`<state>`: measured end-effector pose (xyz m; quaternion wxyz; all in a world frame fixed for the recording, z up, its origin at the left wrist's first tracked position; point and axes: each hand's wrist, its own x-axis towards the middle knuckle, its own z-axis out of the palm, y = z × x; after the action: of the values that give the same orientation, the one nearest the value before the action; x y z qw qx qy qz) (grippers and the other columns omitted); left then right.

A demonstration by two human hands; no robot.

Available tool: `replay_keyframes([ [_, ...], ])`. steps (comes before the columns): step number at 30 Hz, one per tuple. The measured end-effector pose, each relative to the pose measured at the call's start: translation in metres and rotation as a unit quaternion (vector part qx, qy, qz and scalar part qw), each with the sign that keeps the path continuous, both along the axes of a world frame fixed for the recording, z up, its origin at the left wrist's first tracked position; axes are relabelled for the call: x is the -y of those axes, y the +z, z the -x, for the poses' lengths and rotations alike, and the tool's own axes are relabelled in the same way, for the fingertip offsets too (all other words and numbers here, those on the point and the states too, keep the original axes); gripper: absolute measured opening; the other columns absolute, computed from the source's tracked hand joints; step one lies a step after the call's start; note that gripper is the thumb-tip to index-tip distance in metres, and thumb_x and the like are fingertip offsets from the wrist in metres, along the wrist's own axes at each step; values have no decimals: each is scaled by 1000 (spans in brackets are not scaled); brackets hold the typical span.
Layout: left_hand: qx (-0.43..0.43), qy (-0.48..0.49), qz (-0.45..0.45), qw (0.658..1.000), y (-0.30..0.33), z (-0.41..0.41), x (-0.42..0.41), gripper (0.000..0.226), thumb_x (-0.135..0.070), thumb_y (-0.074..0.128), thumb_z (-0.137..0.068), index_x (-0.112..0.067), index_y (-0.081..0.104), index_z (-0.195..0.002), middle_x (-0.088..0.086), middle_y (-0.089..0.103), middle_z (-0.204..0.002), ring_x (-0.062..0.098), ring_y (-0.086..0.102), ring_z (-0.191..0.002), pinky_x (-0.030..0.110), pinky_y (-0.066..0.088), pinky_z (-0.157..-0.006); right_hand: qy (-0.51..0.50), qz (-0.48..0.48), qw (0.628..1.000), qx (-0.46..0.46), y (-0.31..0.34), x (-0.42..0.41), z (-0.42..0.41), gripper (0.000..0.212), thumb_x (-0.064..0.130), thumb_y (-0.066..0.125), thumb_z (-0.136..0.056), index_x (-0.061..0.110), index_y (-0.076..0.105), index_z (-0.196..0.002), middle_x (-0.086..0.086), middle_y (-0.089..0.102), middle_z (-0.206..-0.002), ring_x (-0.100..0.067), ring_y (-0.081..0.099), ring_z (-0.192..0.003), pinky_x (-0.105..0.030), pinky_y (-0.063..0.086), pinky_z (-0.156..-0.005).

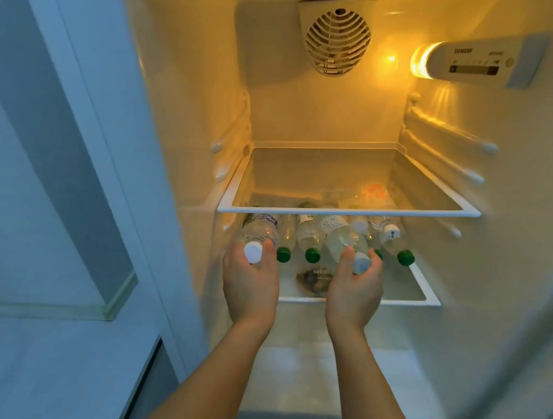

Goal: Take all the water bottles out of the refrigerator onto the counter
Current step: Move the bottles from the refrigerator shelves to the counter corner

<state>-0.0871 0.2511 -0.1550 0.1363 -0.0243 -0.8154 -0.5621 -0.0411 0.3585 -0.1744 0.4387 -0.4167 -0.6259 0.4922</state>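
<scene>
2 white-capped bottles (260,233) (347,241) lie on the lower shelf (427,295) among green-capped ones (309,239). The left hand (249,282) and right hand (355,294) each curl round 1 neck. Removal is just starting; next, I judge, both draw straight out toward the unseen counter.

A pale blue wall (21,111) stands at the left, with a lighter trim strip (40,306) along it; warm yellow light falls beside it.

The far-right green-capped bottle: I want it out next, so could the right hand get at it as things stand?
Probably not yet: the right hand already holds a white-capped bottle. The green-capped bottle itself lies unblocked at the shelf's front.
</scene>
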Motion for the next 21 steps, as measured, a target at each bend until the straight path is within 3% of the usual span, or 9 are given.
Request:
replay_keyframes([
  [2,-31,6,-17,999,10,-5,5,44,-49,54,-93,-19,54,-125,-3,59,-120,17,55,-109,31,52,-86,-27,-45,999,-10,10,-3,-10,41,44,50,-96,13,55,-122,-2,63,-99,-28,60,-96,-34,44,-75],
  [6,-102,-6,-3,995,25,-6,14,23,-44,55,-94,-23,53,-103,-5,58,-94,16,56,-88,21,43,-61,-40,-130,991,-13,32,-8,-25,29,44,53,-94,15,55,-96,1,57,-73,-25,55,-70,-32,38,-62],
  [11,-145,-22,24,989,33,-2,19,16,-47,54,-92,-34,47,-99,-7,61,-90,17,58,-86,37,54,-68,-26,-215,976,40,48,-9,-32,27,41,58,-90,15,56,-94,-1,58,-81,-20,47,-72,-29,30,-63],
  [17,-142,-86,44,985,35,-6,8,18,-43,58,-89,-26,50,-90,-7,59,-81,15,58,-80,35,51,-64,2,-243,968,62,39,-9,-26,35,42,62,-90,13,62,-108,-3,66,-95,-23,60,-86,-26,35,-67],
  [21,-111,-103,11,988,34,3,-3,26,-41,62,-85,-27,43,-96,-6,58,-86,15,60,-84,37,56,-71,37,-265,963,18,27,-15,-18,37,46,59,-89,13,62,-107,-3,62,-98,-23,53,-93,-32,41,-77],
])
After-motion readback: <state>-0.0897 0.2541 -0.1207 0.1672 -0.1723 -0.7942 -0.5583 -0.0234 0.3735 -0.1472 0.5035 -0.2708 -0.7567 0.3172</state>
